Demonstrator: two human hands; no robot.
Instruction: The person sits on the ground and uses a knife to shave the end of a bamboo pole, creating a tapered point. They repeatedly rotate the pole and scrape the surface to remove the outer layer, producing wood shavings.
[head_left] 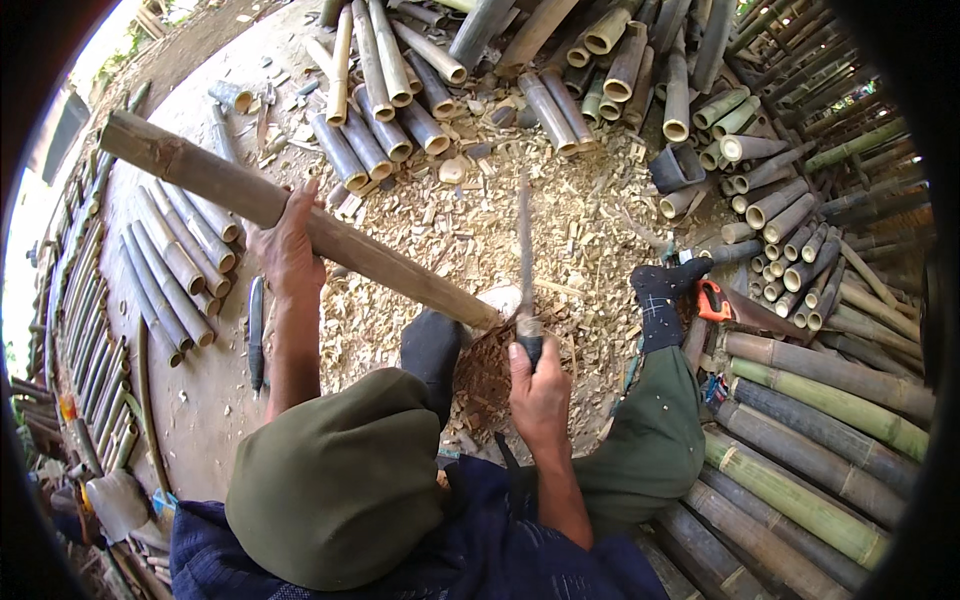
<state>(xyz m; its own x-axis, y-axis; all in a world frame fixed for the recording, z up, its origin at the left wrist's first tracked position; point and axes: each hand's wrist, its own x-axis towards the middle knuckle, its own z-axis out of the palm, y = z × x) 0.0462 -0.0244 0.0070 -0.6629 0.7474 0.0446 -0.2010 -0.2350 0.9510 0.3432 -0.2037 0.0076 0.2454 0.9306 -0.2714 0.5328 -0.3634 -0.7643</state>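
Observation:
My left hand [290, 245] is wrapped around a thick brown bamboo pole [395, 270], which slants from the upper left down to the middle. The pole's lower end rests at a pale-topped wood block [502, 297] between my feet. In my right hand [541, 392] is the dark handle of a machete [525, 245], held just right of that end. Its narrow blade points away from me, over the wood chips. The palm side of both hands is hidden.
Wood chips [450, 215] cover the ground ahead. Cut bamboo pieces [385, 125] lie at the back, left and right. An orange-handled saw [714, 300] sits beside my right foot [660, 305]. A long black-handled tool [257, 340] lies left. Long bamboo poles [800, 450] are stacked at near right.

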